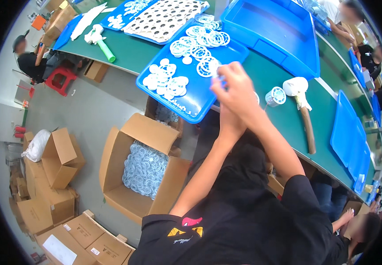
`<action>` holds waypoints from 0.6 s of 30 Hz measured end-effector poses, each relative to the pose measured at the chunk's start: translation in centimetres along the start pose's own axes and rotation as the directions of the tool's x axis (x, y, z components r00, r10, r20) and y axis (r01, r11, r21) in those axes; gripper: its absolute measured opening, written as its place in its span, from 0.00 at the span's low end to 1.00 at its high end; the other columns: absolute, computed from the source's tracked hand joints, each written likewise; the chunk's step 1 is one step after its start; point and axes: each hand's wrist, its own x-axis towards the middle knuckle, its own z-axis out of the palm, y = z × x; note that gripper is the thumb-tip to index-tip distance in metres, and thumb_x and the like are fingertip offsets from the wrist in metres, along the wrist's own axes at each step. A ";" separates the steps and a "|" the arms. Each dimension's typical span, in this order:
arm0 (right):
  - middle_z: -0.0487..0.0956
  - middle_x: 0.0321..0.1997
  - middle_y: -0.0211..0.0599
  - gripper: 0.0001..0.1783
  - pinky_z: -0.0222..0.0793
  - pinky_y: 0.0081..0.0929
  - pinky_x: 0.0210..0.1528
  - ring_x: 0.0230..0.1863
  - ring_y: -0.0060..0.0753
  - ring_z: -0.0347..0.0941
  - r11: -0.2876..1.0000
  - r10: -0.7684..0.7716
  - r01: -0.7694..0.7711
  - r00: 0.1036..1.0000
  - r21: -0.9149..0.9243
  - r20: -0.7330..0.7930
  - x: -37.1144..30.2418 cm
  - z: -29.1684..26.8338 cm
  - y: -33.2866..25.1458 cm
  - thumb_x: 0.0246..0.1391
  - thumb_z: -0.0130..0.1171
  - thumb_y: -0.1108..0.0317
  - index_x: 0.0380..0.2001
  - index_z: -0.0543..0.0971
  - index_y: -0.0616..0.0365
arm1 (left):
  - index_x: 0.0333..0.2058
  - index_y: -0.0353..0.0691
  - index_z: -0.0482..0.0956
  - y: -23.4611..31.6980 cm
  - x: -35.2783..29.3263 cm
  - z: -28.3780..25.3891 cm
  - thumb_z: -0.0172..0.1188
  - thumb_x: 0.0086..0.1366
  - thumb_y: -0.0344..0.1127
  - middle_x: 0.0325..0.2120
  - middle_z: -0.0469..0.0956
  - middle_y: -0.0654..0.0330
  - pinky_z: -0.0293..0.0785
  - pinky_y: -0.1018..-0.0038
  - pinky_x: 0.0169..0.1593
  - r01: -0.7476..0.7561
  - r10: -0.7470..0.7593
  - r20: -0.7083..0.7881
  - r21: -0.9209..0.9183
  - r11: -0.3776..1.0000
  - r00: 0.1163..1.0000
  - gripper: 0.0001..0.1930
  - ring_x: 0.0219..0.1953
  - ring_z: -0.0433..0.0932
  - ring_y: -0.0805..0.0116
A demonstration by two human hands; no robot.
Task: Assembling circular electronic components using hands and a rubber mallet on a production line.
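Observation:
My right hand (234, 89) is raised over the right edge of a blue tray (200, 101), crossing in front of my left. Its fingers are pinched together and blurred; a pale bit shows at the fingertips, too smeared to name. My left hand (231, 123) lies below and behind the right wrist, its fingers hidden. White spoked rings (206, 67) are heaped in the tray's far part, with smaller white discs (166, 81) nearer its left side. Right of my hands stands a clear round part with a ringed top (275, 96). Beside it lies a mallet (305, 119) with a white-wrapped head and wooden handle.
Behind stand a large blue bin (270, 33) and a white perforated board (162, 22). A green-handled tool (106, 51) lies farther left. An open carton (125, 198) of rings sits on the floor, near stacked cartons (83, 234). Other people work around.

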 end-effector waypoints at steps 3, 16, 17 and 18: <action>0.75 0.38 0.49 0.11 0.75 0.40 0.39 0.35 0.47 0.78 0.999 0.044 -0.046 0.997 -0.016 -0.060 -1.8 -6.2 0.8 0.63 0.62 0.66 0.40 0.79 0.64 | 0.61 0.34 0.70 -0.1 -0.8 0.0 0.75 0.53 0.36 0.55 0.75 0.45 0.65 0.51 0.65 -0.121 0.139 -0.065 0.221 0.968 0.988 0.37 0.60 0.73 0.44; 0.75 0.55 0.50 0.32 0.75 0.44 0.55 0.52 0.56 0.76 0.970 -0.074 0.113 0.981 -0.217 0.178 -6.2 -9.1 2.5 0.49 0.74 0.64 0.56 0.76 0.65 | 0.60 0.35 0.73 -0.4 -0.8 -0.4 0.71 0.53 0.30 0.55 0.77 0.47 0.65 0.52 0.65 -0.056 0.060 -0.020 0.164 0.985 0.998 0.33 0.61 0.72 0.45; 0.75 0.55 0.50 0.32 0.75 0.44 0.55 0.52 0.56 0.76 0.971 -0.073 0.111 0.982 -0.214 0.175 -6.3 -9.0 2.9 0.49 0.74 0.64 0.56 0.76 0.65 | 0.60 0.35 0.73 -0.5 -0.8 -0.4 0.71 0.53 0.30 0.55 0.77 0.47 0.65 0.52 0.65 -0.057 0.061 -0.017 0.168 0.984 0.998 0.33 0.61 0.72 0.45; 0.75 0.55 0.50 0.32 0.75 0.44 0.55 0.52 0.55 0.76 0.975 -0.070 0.109 0.977 -0.194 0.200 -6.4 -8.8 3.3 0.49 0.74 0.65 0.57 0.77 0.64 | 0.59 0.35 0.73 -0.6 -0.8 -0.5 0.71 0.54 0.30 0.55 0.77 0.47 0.65 0.52 0.65 -0.049 0.052 -0.018 0.163 0.985 0.998 0.33 0.61 0.73 0.45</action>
